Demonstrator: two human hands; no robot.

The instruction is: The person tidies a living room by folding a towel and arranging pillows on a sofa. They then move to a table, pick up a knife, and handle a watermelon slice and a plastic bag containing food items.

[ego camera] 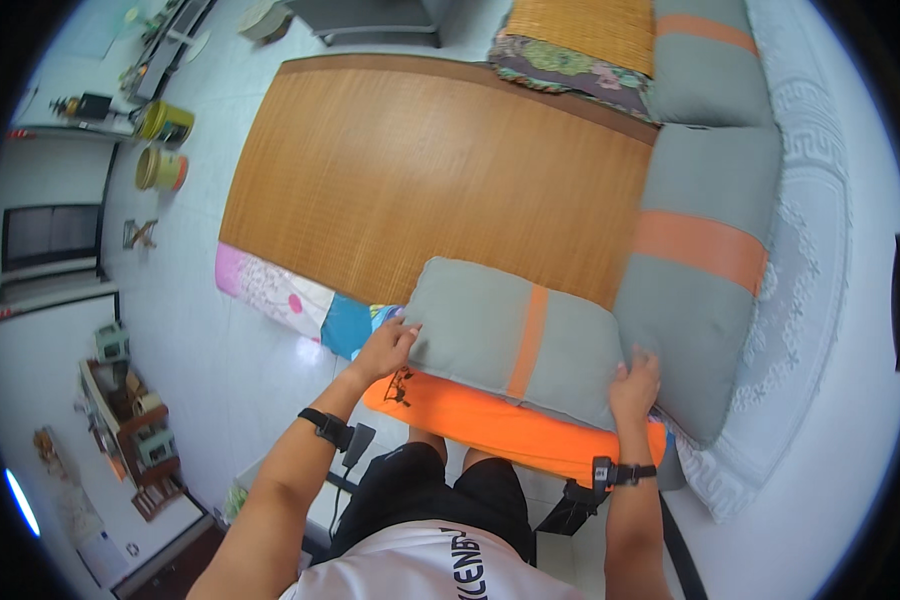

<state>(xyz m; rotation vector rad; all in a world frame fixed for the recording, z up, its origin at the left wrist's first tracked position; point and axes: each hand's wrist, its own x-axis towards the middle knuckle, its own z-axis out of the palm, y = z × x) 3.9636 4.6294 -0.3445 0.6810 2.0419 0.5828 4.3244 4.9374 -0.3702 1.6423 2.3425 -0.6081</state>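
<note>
A grey rectangular cushion (472, 319) with an orange band lies flat before me, at the near right part of a brown woven sleeping mat (435, 165). My left hand (386, 349) is at the cushion's left edge, thumb and fingertips close against it; whether they pinch the fabric cannot be told. At the opposite end, my right hand (635, 386) has its fingers apart, the thumb beside the cushion's right edge. Those fingers reach over a long grey back cushion (690, 330) with a wider orange band. Bright orange cloth (480, 424) runs along the near edge under the cushion.
Pink, white and blue printed fabric (277, 289) continues along the near edge. A lace-patterned white cover (802, 300) lies beyond the back cushions. Floral bedding (570, 71) sits at the far right. Two buckets (166, 124) and a small folding stool (141, 234) stand on the tiled floor, left.
</note>
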